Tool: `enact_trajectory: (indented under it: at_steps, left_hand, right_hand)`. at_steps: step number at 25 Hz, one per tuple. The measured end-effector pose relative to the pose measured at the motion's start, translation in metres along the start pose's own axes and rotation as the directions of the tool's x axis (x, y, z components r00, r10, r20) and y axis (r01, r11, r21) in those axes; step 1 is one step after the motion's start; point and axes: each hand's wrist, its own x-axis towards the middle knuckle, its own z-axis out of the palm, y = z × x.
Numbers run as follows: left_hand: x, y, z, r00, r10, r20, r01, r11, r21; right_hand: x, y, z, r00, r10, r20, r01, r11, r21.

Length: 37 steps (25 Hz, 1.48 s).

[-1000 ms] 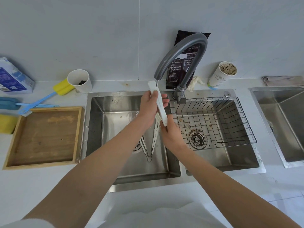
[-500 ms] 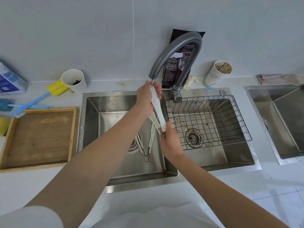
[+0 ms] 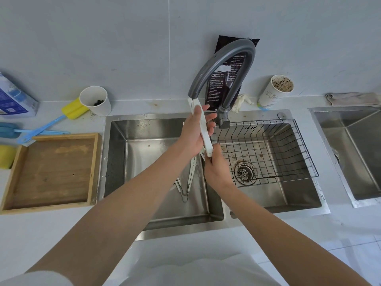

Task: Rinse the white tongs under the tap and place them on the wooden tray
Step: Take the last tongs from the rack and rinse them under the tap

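Observation:
I hold the white tongs (image 3: 206, 139) tilted under the spout of the grey tap (image 3: 224, 58), their upper end touching the spout. My left hand (image 3: 194, 131) wraps around their upper half. My right hand (image 3: 216, 170) grips their lower end. Both hands are over the left basin of the steel sink (image 3: 115, 153). Another pair of tongs (image 3: 188, 182) lies on the basin floor below my hands. The wooden tray (image 3: 51, 172) sits on the counter left of the sink, with nothing in it.
A wire basket (image 3: 278, 149) fills the right basin. Behind the sink stand two paper cups (image 3: 97, 100) (image 3: 274, 91) and a dark packet (image 3: 224, 83). Blue-handled yellow brushes (image 3: 51, 122) and a yellow sponge (image 3: 6, 157) lie left of the tray. A second sink (image 3: 354, 153) is at right.
My hands and the tongs stay under the spout; the left hand has slid slightly along the tongs. The view has shifted a little.

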Motion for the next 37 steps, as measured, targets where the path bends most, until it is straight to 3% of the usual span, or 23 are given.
enact_trajectory:
  at_steps: [8,15,20,24,27,31,33,35,37]
  left_hand:
    - [0.014,0.026,0.001,0.996,-0.026,-0.090,0.019,0.997,-0.076]
    - [0.021,0.037,0.000,0.985,-0.045,-0.169,0.026,0.994,-0.110]
    - [0.018,0.033,-0.007,0.995,-0.040,-0.087,0.015,0.964,-0.265]
    - [0.013,0.020,-0.005,0.999,-0.053,0.007,0.053,0.966,-0.253]
    - [0.010,0.014,-0.001,0.996,-0.089,0.018,0.091,0.982,-0.164]
    - [0.010,0.019,-0.001,0.998,-0.068,-0.011,0.067,0.997,-0.042]
    - [0.013,0.025,-0.006,0.998,-0.058,-0.027,0.061,0.990,0.130]
    - [0.016,0.037,-0.013,0.997,-0.071,-0.033,0.078,0.908,0.412]
    - [0.017,0.056,-0.021,0.996,-0.087,-0.001,0.064,0.731,0.680]
  right_hand:
    - [-0.010,-0.001,0.000,0.998,-0.041,0.043,0.045,0.994,-0.096]
    - [-0.021,0.004,-0.004,0.998,-0.035,0.047,0.038,0.998,-0.053]
    - [-0.016,0.008,-0.005,0.995,0.028,0.094,-0.042,0.988,0.149]
    - [-0.010,-0.002,-0.006,0.988,0.089,0.129,-0.120,0.958,0.259]
    - [-0.011,-0.010,-0.004,0.987,0.057,0.150,-0.094,0.963,0.252]
    - [-0.002,-0.016,-0.007,0.998,0.008,0.061,-0.022,0.976,0.218]
    - [0.004,-0.015,-0.012,0.999,0.013,0.041,-0.020,0.984,0.179]
    - [0.009,-0.011,-0.017,0.999,0.025,0.043,-0.029,0.994,0.105]
    - [0.013,-0.004,-0.019,0.998,0.035,0.044,-0.038,0.997,0.070]
